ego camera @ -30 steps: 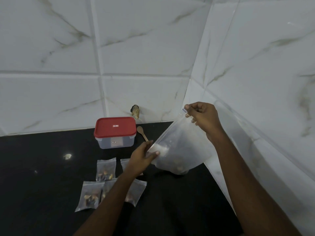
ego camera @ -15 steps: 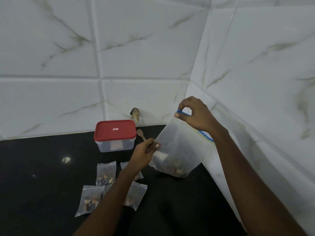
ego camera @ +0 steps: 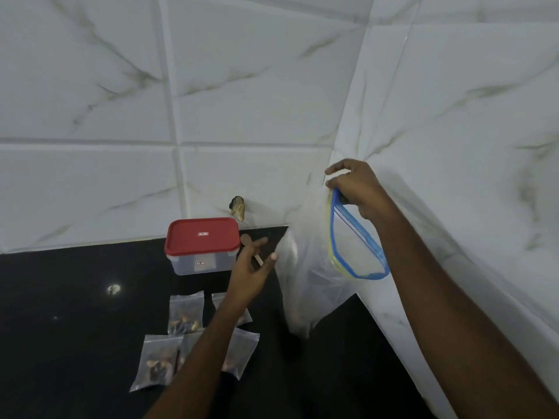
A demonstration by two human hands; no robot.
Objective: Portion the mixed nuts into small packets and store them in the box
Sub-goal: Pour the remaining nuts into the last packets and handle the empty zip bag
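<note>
White marble-look wall tiles (ego camera: pixel 242 101) wrap a corner behind a glossy black bench (ego camera: pixel 75 343), dark enough that anything spilled would show. Toward the left, the small clear zip packets of mixed nuts (ego camera: pixel 185 313) lie flat in a loose cluster near the front, apparently filled and parked within easy reach of the box they are meant for. Behind them stands the clear plastic storage box with a red lid (ego camera: pixel 202 245), lid on, so storing looks not yet begun. A small wooden spoon (ego camera: pixel 246 239) lies just beside the box, partly hidden by the left hand (ego camera: pixel 252 275), which hovers with fingers spread and holds nothing, close to the bag's side. Further right, the right hand (ego camera: pixel 355 189) pinches the top edge of the large clear zip bag with a blue seal strip (ego camera: pixel 317 276), letting it hang with its mouth gaping, probably so the nuts settle at the bottom.
</note>
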